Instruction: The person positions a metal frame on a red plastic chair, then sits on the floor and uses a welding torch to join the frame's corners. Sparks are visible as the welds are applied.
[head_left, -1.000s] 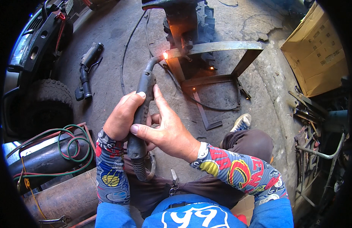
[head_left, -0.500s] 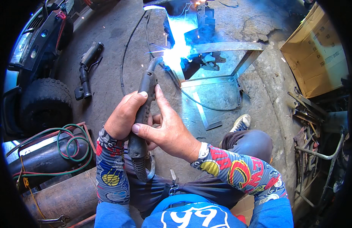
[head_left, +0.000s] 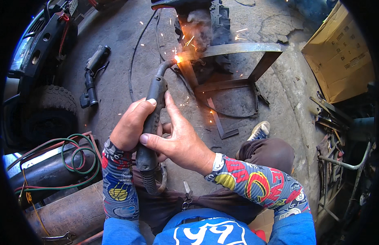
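Observation:
Both my hands grip a dark welding torch [head_left: 153,107] in the middle of the view. My left hand [head_left: 131,126] wraps its handle from the left, and my right hand [head_left: 179,139] clasps it from the right with the fingers stretched along the grip. The torch's curved neck reaches up to a flat steel frame [head_left: 238,50] on the concrete floor, where an orange glow [head_left: 178,59], sparks and smoke show at the tip. My bent knee and sneaker [head_left: 259,131] lie to the right of the hands.
A black power tool [head_left: 92,73] lies on the floor at the upper left. A vehicle's front and tyre [head_left: 46,110] stand at the left, with gas cylinders and green and red hoses [head_left: 71,163] below. A cardboard box [head_left: 340,61] and scrap metal rods [head_left: 340,155] line the right side.
The bright blue-white arc flash of half a second ago has faded to an orange glow with flying sparks and smoke. My hands hold the torch in nearly the same place.

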